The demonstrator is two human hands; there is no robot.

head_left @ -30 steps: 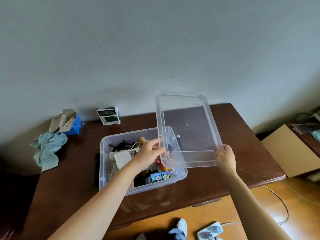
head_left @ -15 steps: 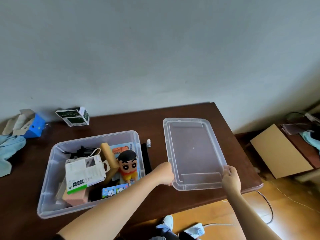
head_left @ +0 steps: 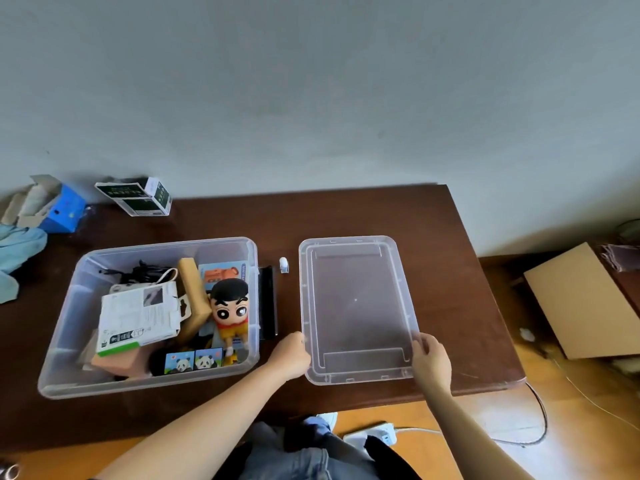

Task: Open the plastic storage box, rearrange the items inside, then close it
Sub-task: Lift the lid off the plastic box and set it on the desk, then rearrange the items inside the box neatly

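The clear plastic storage box (head_left: 65,341) stands open on the dark wooden table (head_left: 450,271). Inside lie a white product package (head_left: 135,320), a cartoon boy figure (head_left: 230,311), a tan block (head_left: 194,292), two panda cards (head_left: 194,361), black cables (head_left: 145,271) and a pink block (head_left: 117,363). The clear lid (head_left: 356,306) lies flat on the table to the right of the box. My left hand (head_left: 289,358) grips the lid's near left edge. My right hand (head_left: 431,362) holds its near right corner.
A black flat object (head_left: 268,303) and a small white item (head_left: 284,265) lie between box and lid. A green-and-white carton (head_left: 138,195), a blue box (head_left: 64,209) and a light blue cloth (head_left: 17,251) sit at the back left. A cardboard sheet (head_left: 585,303) and a power strip (head_left: 374,434) are on the floor.
The lid went from raised and tilted over the box to lying flat on the table at the right. Both hands came down with it and stay on its near edge.
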